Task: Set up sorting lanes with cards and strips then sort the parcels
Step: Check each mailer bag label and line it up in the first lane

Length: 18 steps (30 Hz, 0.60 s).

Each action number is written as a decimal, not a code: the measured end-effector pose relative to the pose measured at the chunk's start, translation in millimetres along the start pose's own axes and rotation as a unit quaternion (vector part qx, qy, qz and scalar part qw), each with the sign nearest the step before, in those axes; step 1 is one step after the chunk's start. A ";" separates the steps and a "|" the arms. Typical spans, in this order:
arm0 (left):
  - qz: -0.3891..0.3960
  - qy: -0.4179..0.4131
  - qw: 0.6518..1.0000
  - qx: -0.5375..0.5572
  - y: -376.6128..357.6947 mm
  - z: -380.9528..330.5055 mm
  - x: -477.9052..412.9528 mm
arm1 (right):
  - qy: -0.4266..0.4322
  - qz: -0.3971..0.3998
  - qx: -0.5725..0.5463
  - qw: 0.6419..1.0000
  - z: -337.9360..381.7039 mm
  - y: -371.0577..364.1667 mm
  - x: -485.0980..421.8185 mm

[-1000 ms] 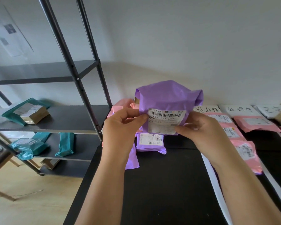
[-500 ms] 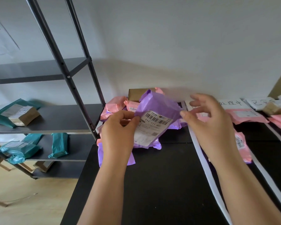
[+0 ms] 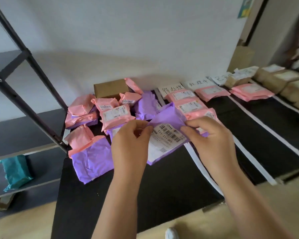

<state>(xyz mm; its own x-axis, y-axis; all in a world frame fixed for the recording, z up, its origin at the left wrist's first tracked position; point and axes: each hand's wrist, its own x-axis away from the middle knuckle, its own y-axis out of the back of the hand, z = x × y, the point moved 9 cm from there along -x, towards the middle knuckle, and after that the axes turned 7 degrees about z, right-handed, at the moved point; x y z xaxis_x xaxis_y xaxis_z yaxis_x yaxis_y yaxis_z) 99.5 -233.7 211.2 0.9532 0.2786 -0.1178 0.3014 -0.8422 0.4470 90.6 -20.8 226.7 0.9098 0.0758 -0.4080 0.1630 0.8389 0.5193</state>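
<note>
Between left hand (image 3: pixel 129 140) and right hand (image 3: pixel 212 137), fingers (image 3: pixel 193 124) pinching its edges, one purple parcel (image 3: pixel 167 116) tilts, long axis pointing away-right.

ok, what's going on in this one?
A person holds a purple parcel label-up over the black table, with the fingers of the left hand and the right hand pinching its edges. An unsorted heap of pink and purple parcels lies at the table's left. To the right, white strips mark lanes headed by handwritten cards, and pink parcels already lie in them.
</note>
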 end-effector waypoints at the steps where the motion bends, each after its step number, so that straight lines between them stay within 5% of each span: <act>1: 0.014 0.002 1.000 0.011 -10.0 3.3 2.4 | -0.016 -0.002 -0.003 1.000 -8.5 3.1 5.8; 10: 0.007 0.054 0.998 0.011 -66.5 17.9 10.8 | -0.202 -0.110 -0.102 0.968 -108.4 88.9 28.9; 18: 0.075 0.082 0.994 0.021 -195.8 -24.8 8.2 | -0.227 -0.122 -0.156 0.954 -193.1 180.7 4.6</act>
<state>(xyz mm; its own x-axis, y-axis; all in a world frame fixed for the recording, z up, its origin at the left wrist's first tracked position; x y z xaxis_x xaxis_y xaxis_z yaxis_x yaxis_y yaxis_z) 47.7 -55.0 144.8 0.9713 0.2177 0.0957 0.1607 -0.8977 0.4102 50.5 235.3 173.7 0.9423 -0.3237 -0.0851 0.3340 0.9266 0.1727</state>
